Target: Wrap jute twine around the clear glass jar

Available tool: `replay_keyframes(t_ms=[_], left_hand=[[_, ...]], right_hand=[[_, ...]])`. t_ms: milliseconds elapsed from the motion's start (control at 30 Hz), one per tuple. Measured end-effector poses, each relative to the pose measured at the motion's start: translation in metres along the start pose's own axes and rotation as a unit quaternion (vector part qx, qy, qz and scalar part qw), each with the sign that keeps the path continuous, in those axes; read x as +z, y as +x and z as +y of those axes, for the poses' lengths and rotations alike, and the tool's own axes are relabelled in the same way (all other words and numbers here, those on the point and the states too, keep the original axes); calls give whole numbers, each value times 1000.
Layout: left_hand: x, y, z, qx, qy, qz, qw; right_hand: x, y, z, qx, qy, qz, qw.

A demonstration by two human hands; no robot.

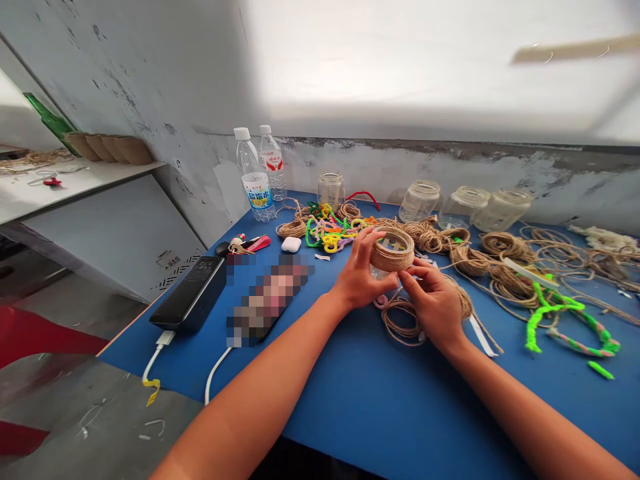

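Observation:
A glass jar with jute twine wound round its upper part (393, 256) is tilted above the blue table. My left hand (361, 273) is closed round the jar's left side, fingers behind it and thumb in front. Against the jar's right side, the thumb and fingers of my right hand (434, 297) are pinched together at the twine. Whether a loose strand runs between those fingertips I cannot make out. Beneath the hands lie a loose coil of twine (400, 320) and a white strip (483, 337).
Several glass jars (420, 200) stand along the wall behind twine bundles (470, 257) and coloured pipe cleaners (330, 230). Two plastic bottles (255, 183) are at the back left. A black power bank (190, 293), earbud case (291, 245) and keys (243, 247) lie left; green pipe cleaners (555, 303) right.

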State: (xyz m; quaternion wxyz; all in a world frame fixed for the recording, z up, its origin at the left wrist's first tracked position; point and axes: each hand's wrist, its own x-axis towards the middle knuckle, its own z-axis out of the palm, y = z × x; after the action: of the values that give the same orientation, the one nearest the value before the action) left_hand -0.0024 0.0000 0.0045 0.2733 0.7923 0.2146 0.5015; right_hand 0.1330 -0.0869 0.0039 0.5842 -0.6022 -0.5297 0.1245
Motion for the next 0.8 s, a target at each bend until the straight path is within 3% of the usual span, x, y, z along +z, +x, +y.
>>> replay_keyframes(t_ms=[800], left_hand=[[-2, 1, -1, -14, -31, -4, 999]], right_hand=[[0, 0, 1, -16, -21, 6, 1000]])
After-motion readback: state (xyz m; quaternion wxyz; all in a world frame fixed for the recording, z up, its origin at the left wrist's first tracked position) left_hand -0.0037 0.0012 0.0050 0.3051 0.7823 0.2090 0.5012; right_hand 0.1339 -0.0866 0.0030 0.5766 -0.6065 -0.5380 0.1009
